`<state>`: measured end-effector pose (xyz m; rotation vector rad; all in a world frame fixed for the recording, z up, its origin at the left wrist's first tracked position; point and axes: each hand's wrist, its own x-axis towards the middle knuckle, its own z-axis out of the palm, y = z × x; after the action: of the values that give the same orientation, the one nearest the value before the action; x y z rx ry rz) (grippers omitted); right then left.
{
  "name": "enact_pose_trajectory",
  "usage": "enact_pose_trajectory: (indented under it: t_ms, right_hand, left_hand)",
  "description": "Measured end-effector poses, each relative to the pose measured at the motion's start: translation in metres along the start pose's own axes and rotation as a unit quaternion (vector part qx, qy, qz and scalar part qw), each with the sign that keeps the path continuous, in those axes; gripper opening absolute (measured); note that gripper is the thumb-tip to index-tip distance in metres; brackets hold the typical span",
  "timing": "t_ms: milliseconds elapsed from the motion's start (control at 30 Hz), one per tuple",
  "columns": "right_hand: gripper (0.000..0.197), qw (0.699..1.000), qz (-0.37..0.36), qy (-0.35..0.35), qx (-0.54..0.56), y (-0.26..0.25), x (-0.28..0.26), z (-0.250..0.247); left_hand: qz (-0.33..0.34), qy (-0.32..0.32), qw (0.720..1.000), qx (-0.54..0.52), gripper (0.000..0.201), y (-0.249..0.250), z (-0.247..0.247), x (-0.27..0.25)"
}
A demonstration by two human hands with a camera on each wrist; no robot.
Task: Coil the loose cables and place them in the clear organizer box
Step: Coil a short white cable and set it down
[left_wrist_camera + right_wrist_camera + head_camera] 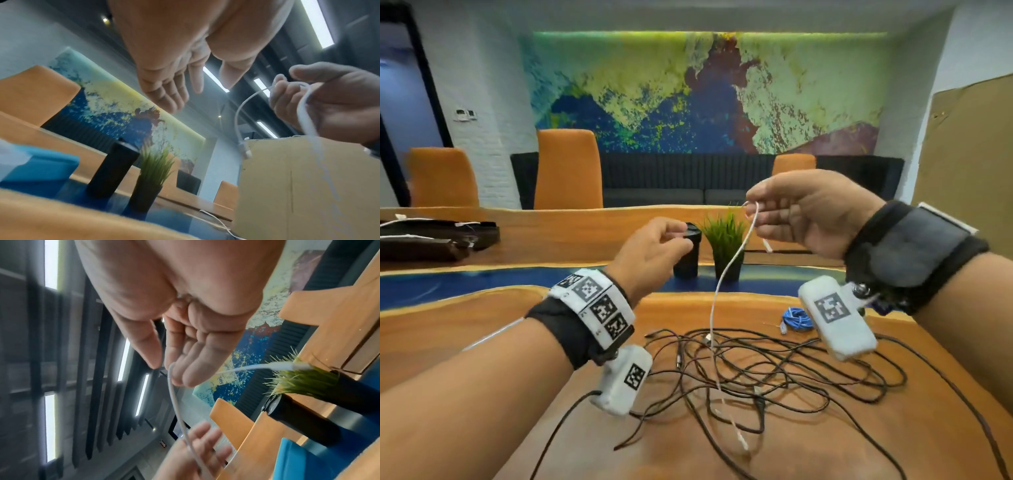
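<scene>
The right hand (804, 214) is up in the air over the table (482, 329). Its thumb and first finger pinch a thin white cable (729, 267) near one end. The cable is smooth and round like a noodle. It bends over the fingers (185, 369) in a small loop. The short end, with a little white plug, hangs down on the right side of the hand. The long part drops almost straight down, leaning a bit to the left, and lands on the table in front of the person.

The left hand (650, 255) is also up in the air, to the left of the cable and a little lower. Its fingers (164, 92) are loosely bent and a bit spread, and they hold nothing. It is apart from the cable.

Under the hands lies a messy pile of thin black cables (774, 370) with many loops that cross each other. The white cable's low end lies across this pile. A small bundle of blue cable (796, 318) sits on the far right of the pile, partly hidden.

The table is shiny orange-brown wood with a wavy edge and a blue strip. Farther away stand a black cup (688, 253) and a spiky green plant (726, 243) in a black pot, side by side.
</scene>
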<state>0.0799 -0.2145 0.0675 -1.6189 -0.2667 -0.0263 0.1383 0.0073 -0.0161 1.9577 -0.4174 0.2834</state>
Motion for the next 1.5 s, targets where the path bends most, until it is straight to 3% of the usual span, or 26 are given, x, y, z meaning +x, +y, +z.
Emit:
enact_pose_trajectory:
  t_ms: [67, 133, 233, 300, 367, 467, 567, 767, 833, 900, 933, 1000, 1067, 1133, 1267, 1367, 1433, 1500]
  right_hand:
    - [0.009, 0.999, -0.003, -0.013, -0.041, 0.0, -0.002, 0.002]
    - [0.016, 0.997, -0.005, -0.024, -0.074, -0.003, -0.004, 0.003]
    - [0.022, 0.996, -0.011, -0.023, -0.082, -0.013, -0.008, 0.001]
    - [0.023, 0.997, -0.02, -0.009, -0.081, -0.019, -0.011, -0.002]
    - [0.021, 0.994, -0.033, 0.026, -0.105, -0.022, -0.012, -0.005]
    - [0.017, 0.978, -0.062, 0.088, -0.179, -0.023, -0.012, -0.011]
    - [0.011, 0.955, -0.107, 0.134, -0.242, -0.021, -0.013, -0.014]
    - [0.011, 0.918, -0.175, 0.164, -0.315, -0.009, -0.008, -0.012]
    - [0.015, 0.904, -0.171, 0.136, -0.369, 0.001, -0.011, -0.005]
    - [0.018, 0.878, -0.156, 0.05, -0.449, 0.016, -0.018, 0.007]
    - [0.018, 0.862, -0.149, -0.001, -0.485, 0.022, -0.024, 0.015]
    - [0.02, 0.837, -0.14, -0.067, -0.525, 0.027, -0.036, 0.027]
    - [0.021, 0.827, -0.149, -0.061, -0.539, 0.019, -0.042, 0.026]
    - [0.018, 0.819, -0.195, -0.015, -0.54, 0.009, -0.038, 0.015]
    - [0.013, 0.823, -0.283, 0.07, -0.487, 0.014, -0.012, -0.008]
    - [0.016, 0.853, -0.261, 0.115, -0.437, 0.052, 0.011, -0.011]
    - [0.02, 0.884, -0.209, 0.083, -0.409, 0.079, 0.016, -0.008]
    - [0.021, 0.878, -0.151, 0.007, -0.454, 0.095, 0.011, 0.003]
  left_hand:
    - [0.054, -0.014, 0.998, 0.033, 0.052, 0.017, -0.002, 0.004]
    - [0.092, -0.056, 0.992, 0.066, 0.063, 0.036, -0.003, 0.007]
    - [0.113, -0.124, 0.982, 0.081, 0.037, 0.053, -0.005, 0.011]
    - [0.085, -0.144, 0.986, 0.015, 0.018, 0.061, -0.008, 0.008]
    - [0.027, -0.186, 0.976, -0.112, 0.02, 0.068, -0.01, -0.002]
    - [-0.036, -0.228, 0.939, -0.254, 0.026, 0.078, -0.015, -0.015]
    - [-0.055, -0.237, 0.925, -0.293, 0.028, 0.085, -0.02, -0.022]
    - [-0.029, -0.201, 0.914, -0.352, 0.02, 0.086, -0.018, -0.023]
    - [-0.021, -0.193, 0.891, -0.411, 0.017, 0.084, -0.014, -0.023]
    - [-0.011, -0.176, 0.878, -0.444, 0.017, 0.081, -0.008, -0.023]
    - [0.001, -0.161, 0.888, -0.43, 0.017, 0.077, -0.004, -0.021]
    - [0.046, -0.124, 0.937, -0.323, 0.02, 0.068, 0.003, -0.018]
    - [0.111, -0.103, 0.975, -0.163, 0.018, 0.057, 0.007, -0.017]
    - [0.144, -0.11, 0.982, -0.05, 0.016, 0.046, 0.009, -0.016]
    - [0.071, -0.199, 0.975, -0.068, 0.018, 0.036, 0.013, -0.012]
    - [0.001, -0.271, 0.936, -0.226, 0.019, 0.036, 0.019, -0.01]
    - [-0.022, -0.231, 0.908, -0.348, 0.023, 0.031, 0.022, -0.005]
    - [0.009, -0.153, 0.928, -0.34, 0.026, 0.02, 0.025, 0.003]
